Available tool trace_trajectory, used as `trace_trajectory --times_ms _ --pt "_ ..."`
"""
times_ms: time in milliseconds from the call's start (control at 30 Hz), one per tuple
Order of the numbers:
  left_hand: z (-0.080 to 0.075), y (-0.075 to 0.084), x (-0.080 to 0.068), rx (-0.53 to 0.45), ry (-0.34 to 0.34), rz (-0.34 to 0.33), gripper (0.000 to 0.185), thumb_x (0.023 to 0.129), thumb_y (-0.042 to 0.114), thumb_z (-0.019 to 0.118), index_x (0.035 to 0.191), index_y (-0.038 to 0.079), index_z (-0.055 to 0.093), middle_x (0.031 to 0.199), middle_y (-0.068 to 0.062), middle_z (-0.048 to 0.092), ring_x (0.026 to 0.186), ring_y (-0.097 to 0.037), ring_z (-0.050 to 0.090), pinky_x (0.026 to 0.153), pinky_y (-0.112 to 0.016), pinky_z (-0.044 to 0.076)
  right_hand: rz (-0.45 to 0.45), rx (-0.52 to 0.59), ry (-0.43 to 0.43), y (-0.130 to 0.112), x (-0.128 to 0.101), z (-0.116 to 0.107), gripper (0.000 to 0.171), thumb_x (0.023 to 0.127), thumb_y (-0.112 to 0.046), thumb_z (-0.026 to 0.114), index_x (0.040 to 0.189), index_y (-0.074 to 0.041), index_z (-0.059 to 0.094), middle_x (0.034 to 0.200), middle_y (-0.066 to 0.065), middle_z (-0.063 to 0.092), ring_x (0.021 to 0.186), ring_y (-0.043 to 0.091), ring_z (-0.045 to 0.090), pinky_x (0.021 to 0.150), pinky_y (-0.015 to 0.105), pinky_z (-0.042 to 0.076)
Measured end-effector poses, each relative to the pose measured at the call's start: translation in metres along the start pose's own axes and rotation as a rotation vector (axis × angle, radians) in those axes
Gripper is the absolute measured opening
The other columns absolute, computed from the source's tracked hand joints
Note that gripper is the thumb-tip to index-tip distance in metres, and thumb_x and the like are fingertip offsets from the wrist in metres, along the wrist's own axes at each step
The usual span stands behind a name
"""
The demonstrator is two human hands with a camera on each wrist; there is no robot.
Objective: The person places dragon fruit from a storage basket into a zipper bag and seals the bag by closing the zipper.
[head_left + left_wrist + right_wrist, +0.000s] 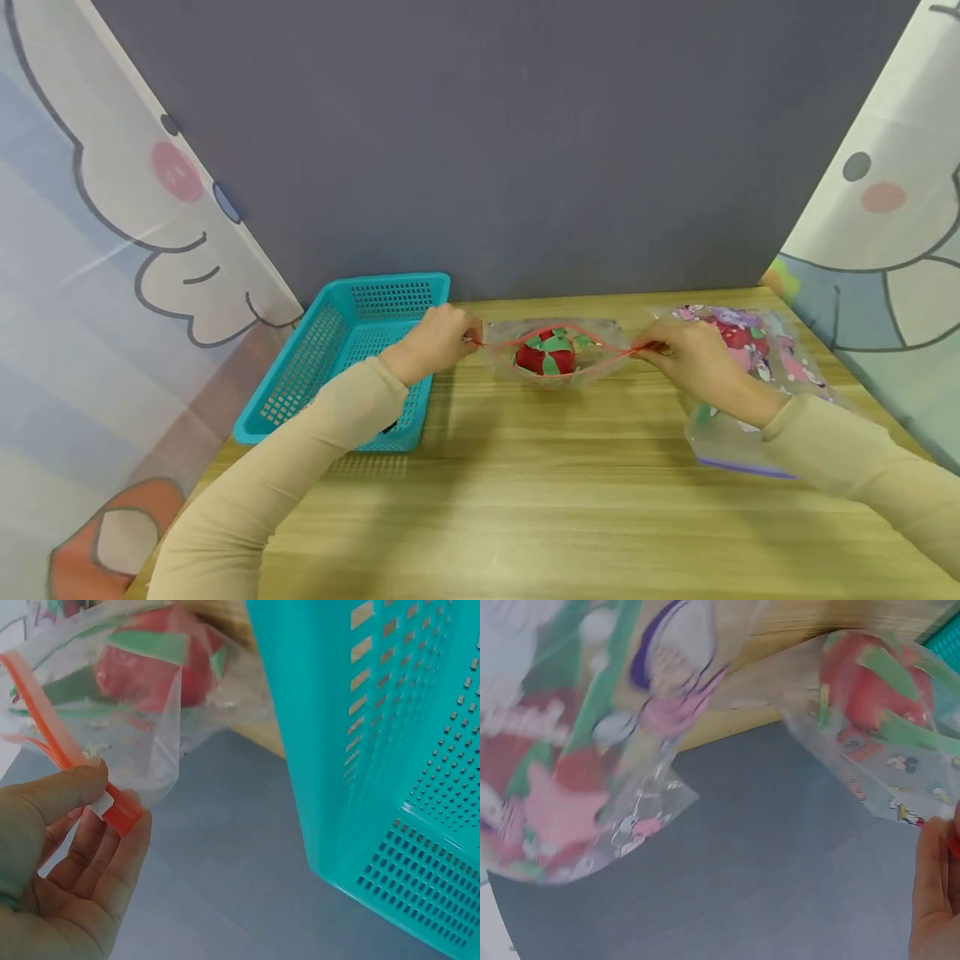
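Note:
Between the two hands stretches a clear zip bag (pixel 491 354) with a red zip strip along its mouth, which gapes in the middle. Inside lies a red and green thing (pixel 551 354), its kind unclear through the plastic. My left hand (pixel 446 337) pinches the left end of the strip; in the left wrist view, thumb and fingers hold a white slider (pixel 102 804) on the orange-red strip. My right hand (pixel 693 358) pinches the strip's right end. At the right wrist view's edge, only part of the right hand (pixel 934 889) shows.
A turquoise plastic basket (pixel 341 333) stands at the left, close to the left forearm. Under the right forearm lies a second clear bag (pixel 798 367) with cartoon prints, a purple strip and red and pink things in it. A grey panel (pixel 510 150) rises behind the wooden table (pixel 525 500).

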State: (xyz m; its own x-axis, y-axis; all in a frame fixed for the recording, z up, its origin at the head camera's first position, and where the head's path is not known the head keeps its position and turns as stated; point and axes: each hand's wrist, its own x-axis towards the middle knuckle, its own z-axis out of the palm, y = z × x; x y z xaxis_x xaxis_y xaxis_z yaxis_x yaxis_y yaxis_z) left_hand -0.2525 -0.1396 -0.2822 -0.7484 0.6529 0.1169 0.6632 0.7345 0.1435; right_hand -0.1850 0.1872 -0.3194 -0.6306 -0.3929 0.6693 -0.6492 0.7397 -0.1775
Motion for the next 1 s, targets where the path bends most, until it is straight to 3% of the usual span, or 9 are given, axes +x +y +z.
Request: trace_trajectory --times_ms 167,333,500,633,767,1000 --pt "-0.016 0.001 0.007 -0.052 0.039 -0.010 0.007 0.084 0.006 0.063 0.086 0.008 0.069 0.082 -0.004 0.066 0.063 -0.013 0.056 0.059 -0.025 0.046 0.013 -0.024 0.052 0.009 0.008 -0.019 0.020 0.060 0.006 0.079 0.073 -0.005 0.070 0.068 0.004 0.068 0.055 0.016 0.063 0.054 0.010 0.046" --pt "-0.033 0.003 0.010 -0.061 0.083 -0.030 0.007 0.085 0.009 0.063 0.088 0.008 0.069 0.084 -0.004 0.066 0.068 -0.014 0.058 0.063 -0.028 0.048 0.080 -0.005 0.039 0.009 0.019 -0.031 0.013 0.066 0.002 0.077 0.073 -0.006 0.070 0.067 0.003 0.068 0.056 0.018 0.064 0.054 0.005 0.043" --pt "-0.047 -0.001 0.014 -0.070 0.111 -0.056 0.008 0.086 0.009 0.061 0.090 0.009 0.069 0.088 -0.005 0.066 0.071 -0.016 0.058 0.065 -0.030 0.048 0.256 0.046 0.014 0.009 0.033 -0.037 0.007 0.074 -0.004 0.074 0.076 -0.010 0.072 0.070 0.005 0.069 0.056 0.004 0.062 0.050 0.008 0.042" --pt "-0.056 -0.007 0.027 -0.067 0.162 -0.095 0.010 0.089 0.011 0.059 0.093 0.010 0.067 0.089 -0.005 0.065 0.070 -0.017 0.055 0.063 -0.031 0.045 0.385 0.100 0.020 0.014 0.051 -0.041 0.005 0.079 -0.009 0.071 0.083 -0.007 0.072 0.076 0.013 0.070 0.054 -0.007 0.054 0.046 0.015 0.040" --pt "-0.062 -0.011 0.041 -0.074 0.205 -0.140 0.010 0.091 0.013 0.057 0.097 0.010 0.064 0.094 -0.005 0.063 0.075 -0.018 0.054 0.067 -0.032 0.044 0.480 0.115 0.018 0.023 0.066 -0.043 0.013 0.082 -0.018 0.069 0.087 -0.006 0.072 0.082 0.016 0.070 0.057 -0.008 0.050 0.049 0.018 0.039" --pt "-0.062 -0.010 0.052 -0.100 0.244 -0.168 0.010 0.091 0.016 0.057 0.097 0.013 0.064 0.096 -0.004 0.063 0.076 -0.017 0.055 0.068 -0.033 0.046 0.537 0.084 0.003 0.040 0.079 -0.044 0.019 0.082 -0.025 0.070 0.088 -0.006 0.072 0.083 0.014 0.070 0.059 -0.001 0.049 0.051 0.022 0.035"
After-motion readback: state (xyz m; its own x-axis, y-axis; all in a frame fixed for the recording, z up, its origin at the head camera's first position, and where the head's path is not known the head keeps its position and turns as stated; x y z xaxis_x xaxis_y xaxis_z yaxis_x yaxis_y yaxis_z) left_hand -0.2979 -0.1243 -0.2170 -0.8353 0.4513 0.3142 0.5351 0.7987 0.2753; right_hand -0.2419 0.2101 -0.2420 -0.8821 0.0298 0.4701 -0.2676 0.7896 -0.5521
